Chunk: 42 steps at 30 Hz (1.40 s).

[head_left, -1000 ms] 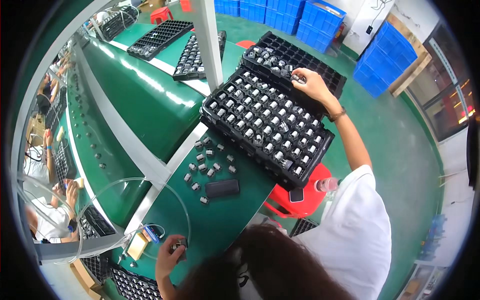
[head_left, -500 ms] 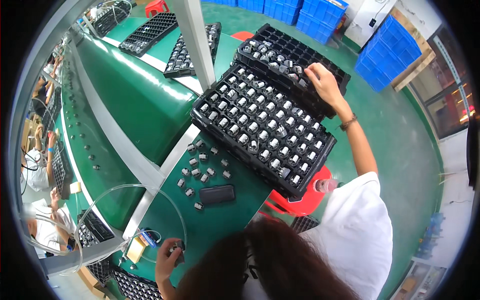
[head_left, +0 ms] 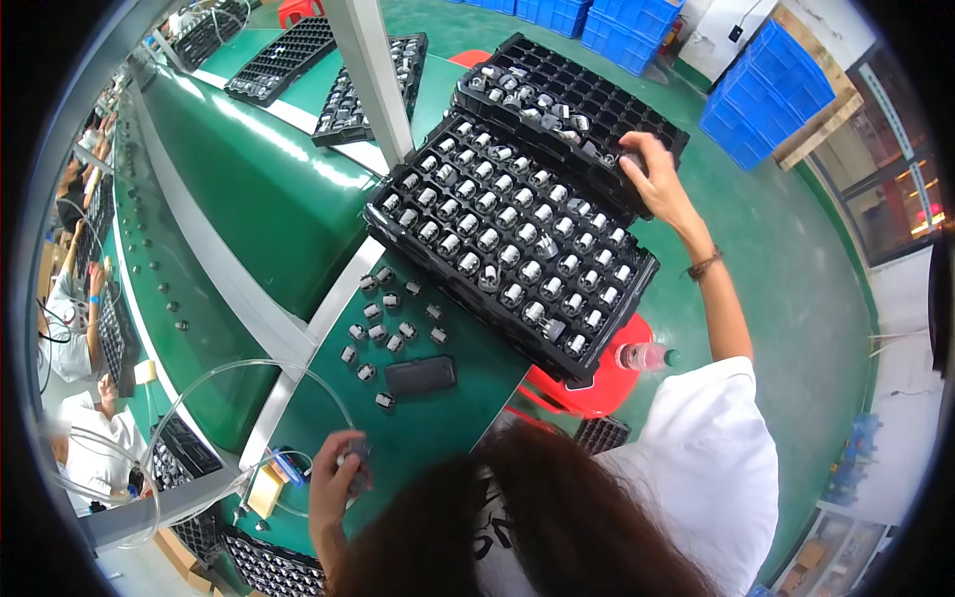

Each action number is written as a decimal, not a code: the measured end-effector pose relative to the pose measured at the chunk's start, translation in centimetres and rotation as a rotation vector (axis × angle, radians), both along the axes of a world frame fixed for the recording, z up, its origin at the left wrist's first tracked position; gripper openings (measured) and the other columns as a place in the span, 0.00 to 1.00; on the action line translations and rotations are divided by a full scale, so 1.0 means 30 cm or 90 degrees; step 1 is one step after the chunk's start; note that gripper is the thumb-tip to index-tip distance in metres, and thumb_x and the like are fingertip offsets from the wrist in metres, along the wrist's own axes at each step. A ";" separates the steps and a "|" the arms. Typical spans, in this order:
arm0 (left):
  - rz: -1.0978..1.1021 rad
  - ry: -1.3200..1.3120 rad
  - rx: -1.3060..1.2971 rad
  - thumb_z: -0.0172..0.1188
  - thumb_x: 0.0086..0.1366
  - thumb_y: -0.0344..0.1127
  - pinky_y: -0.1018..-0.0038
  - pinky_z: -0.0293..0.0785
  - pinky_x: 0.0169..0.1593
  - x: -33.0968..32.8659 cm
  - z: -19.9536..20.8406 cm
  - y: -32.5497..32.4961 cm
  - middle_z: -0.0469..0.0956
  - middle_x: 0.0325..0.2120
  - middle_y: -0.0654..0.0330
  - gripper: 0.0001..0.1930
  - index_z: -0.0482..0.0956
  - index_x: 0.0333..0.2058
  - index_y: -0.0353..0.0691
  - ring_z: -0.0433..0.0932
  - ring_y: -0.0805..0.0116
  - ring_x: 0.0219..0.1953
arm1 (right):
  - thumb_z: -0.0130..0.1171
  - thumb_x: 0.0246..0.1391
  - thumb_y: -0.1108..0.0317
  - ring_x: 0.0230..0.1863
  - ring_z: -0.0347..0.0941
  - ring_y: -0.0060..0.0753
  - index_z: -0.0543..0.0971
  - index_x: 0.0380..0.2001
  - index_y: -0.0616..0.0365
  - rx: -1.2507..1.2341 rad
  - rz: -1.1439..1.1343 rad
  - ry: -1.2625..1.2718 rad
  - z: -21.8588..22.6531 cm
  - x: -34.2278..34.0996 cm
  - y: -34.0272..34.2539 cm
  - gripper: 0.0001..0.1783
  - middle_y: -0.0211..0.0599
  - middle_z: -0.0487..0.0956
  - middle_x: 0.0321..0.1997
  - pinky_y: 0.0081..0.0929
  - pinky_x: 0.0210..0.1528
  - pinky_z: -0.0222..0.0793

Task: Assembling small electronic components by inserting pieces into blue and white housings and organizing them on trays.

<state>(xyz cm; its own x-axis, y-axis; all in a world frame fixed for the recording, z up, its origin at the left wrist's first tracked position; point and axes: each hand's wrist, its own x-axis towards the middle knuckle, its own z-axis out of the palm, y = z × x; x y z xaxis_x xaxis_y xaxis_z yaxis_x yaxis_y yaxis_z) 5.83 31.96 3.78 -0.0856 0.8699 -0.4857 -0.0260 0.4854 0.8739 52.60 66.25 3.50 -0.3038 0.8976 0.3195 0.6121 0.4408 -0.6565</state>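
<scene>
My left hand (head_left: 335, 480) is closed around a small grey-and-black cylindrical part (head_left: 356, 451), above the near end of the green table. My right hand (head_left: 661, 179) reaches to the rim of the far black tray (head_left: 609, 98). Its fingers are curled toward the thumb, and whatever dark thing is between them is too hidden to name. Loose cylindrical parts (head_left: 537, 102) lie heaped along the near side of that tray. In front of it, a fuller black tray (head_left: 370, 214) carries rows of upright parts with white bands (head_left: 508, 217).
Several loose parts (head_left: 395, 344) and a dark flat case (head_left: 421, 375) lie on the table (head_left: 468, 403). A yellow block (head_left: 266, 492) sits near clear tubing. A grey post (head_left: 372, 75) rises behind the trays. Right of them stand a red stool (head_left: 600, 396) and a bottle (head_left: 642, 356).
My left hand has moved up toward the flat case, keeping the small part. My right hand has shifted along the far tray, away from the heaped parts, its fingers more curled. The view has shifted slightly.
</scene>
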 end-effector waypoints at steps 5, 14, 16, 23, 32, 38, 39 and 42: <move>-0.179 -0.008 0.140 0.52 0.62 0.33 0.84 0.59 0.19 0.241 0.113 0.332 0.72 0.25 0.63 0.13 0.71 0.45 0.40 0.72 0.77 0.20 | 0.42 0.62 0.60 0.42 0.70 0.28 0.70 0.42 0.60 0.063 -0.102 0.469 0.046 -0.019 -0.149 0.15 0.38 0.74 0.44 0.27 0.46 0.67; -0.413 0.085 0.515 0.54 0.63 0.39 0.81 0.66 0.24 0.800 0.168 1.050 0.75 0.26 0.62 0.15 0.73 0.42 0.35 0.73 0.78 0.24 | 0.45 0.63 0.57 0.52 0.68 0.24 0.62 0.59 0.57 -0.119 -0.004 0.603 0.093 -0.310 -0.256 0.25 0.35 0.70 0.53 0.26 0.52 0.66; -0.458 0.054 0.421 0.53 0.64 0.43 0.83 0.64 0.20 0.884 0.171 1.140 0.76 0.27 0.62 0.18 0.71 0.46 0.36 0.73 0.78 0.22 | 0.50 0.61 0.60 0.46 0.71 0.23 0.68 0.54 0.60 -0.055 -0.020 0.589 0.080 -0.217 -0.180 0.22 0.33 0.75 0.46 0.22 0.49 0.68; -0.402 0.094 0.428 0.56 0.62 0.50 0.82 0.67 0.20 1.046 0.088 1.424 0.77 0.25 0.61 0.22 0.73 0.42 0.35 0.76 0.79 0.23 | 0.60 0.53 0.67 0.33 0.71 0.15 0.76 0.42 0.58 0.100 -0.235 0.238 -0.024 0.025 0.031 0.14 0.29 0.78 0.34 0.16 0.37 0.67; -0.312 0.381 0.537 0.62 0.55 0.48 0.65 0.74 0.40 1.137 -0.038 1.505 0.80 0.32 0.53 0.16 0.80 0.32 0.41 0.79 0.55 0.36 | 0.60 0.49 0.63 0.40 0.75 0.33 0.78 0.40 0.56 0.207 -0.292 0.061 -0.076 0.055 0.017 0.15 0.36 0.79 0.39 0.26 0.45 0.67; -0.295 0.362 0.628 0.58 0.59 0.45 0.69 0.74 0.38 1.152 -0.045 1.513 0.80 0.27 0.51 0.16 0.79 0.33 0.35 0.79 0.56 0.33 | 0.51 0.58 0.66 0.39 0.71 0.17 0.77 0.39 0.59 0.113 -0.273 0.224 -0.079 0.086 0.036 0.11 0.29 0.78 0.36 0.18 0.42 0.65; -0.316 0.330 0.619 0.59 0.58 0.43 0.66 0.74 0.39 1.159 -0.050 1.516 0.79 0.28 0.49 0.15 0.78 0.33 0.35 0.79 0.55 0.34 | 0.51 0.58 0.66 0.37 0.70 0.16 0.77 0.38 0.59 0.100 -0.265 0.232 -0.081 0.089 0.036 0.10 0.28 0.77 0.35 0.17 0.41 0.65; -0.440 0.244 0.562 0.58 0.60 0.41 0.70 0.74 0.38 1.163 -0.032 1.486 0.80 0.29 0.53 0.14 0.78 0.36 0.35 0.80 0.60 0.32 | 0.52 0.55 0.65 0.32 0.70 0.23 0.77 0.37 0.60 0.084 -0.279 0.244 -0.082 0.073 0.019 0.11 0.33 0.77 0.31 0.22 0.38 0.65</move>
<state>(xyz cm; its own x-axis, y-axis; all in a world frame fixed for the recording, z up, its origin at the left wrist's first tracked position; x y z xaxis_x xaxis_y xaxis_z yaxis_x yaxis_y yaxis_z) 40.73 76.53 2.81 0.5252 0.8100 0.2609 0.3419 -0.4816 0.8069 54.78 66.83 1.04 0.2441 0.8584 0.4511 0.4861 0.2942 -0.8229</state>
